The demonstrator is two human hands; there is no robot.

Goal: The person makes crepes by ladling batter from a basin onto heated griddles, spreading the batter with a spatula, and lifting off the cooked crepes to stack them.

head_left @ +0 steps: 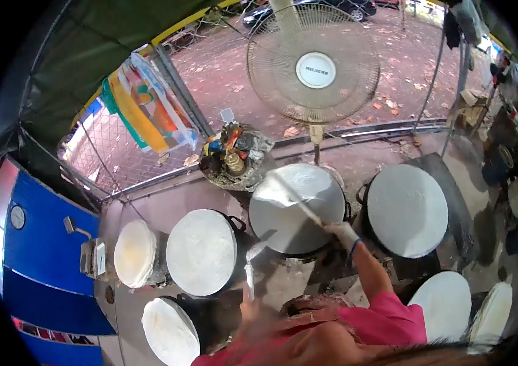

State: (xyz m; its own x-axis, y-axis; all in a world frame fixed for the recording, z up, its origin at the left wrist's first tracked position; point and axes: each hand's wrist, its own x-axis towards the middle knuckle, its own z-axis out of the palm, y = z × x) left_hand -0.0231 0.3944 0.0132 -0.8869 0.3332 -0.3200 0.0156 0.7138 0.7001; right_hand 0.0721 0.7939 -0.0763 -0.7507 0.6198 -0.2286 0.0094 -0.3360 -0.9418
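My right hand (339, 230), with a blue band at the wrist, is closed around a long pale stick (300, 200). The stick reaches up and left over the middle round griddle (277, 229). White batter (301, 177) covers the far part of that griddle, while its nearer part looks grey and thinly coated. Low in the centre, my left hand (250, 310) grips a white-coated scraper (249, 271). Its blade points up, just off the near left side of the middle griddle. The fingers of my left hand are partly blurred.
White rounds cover a left griddle (201, 253) and a right griddle (408, 210). A pale stack of flatbreads (134, 253) stands farther left. More white rounds (170, 332) lie nearby. A standing fan (314, 67) and a cluttered drum (237, 177) stand beyond.
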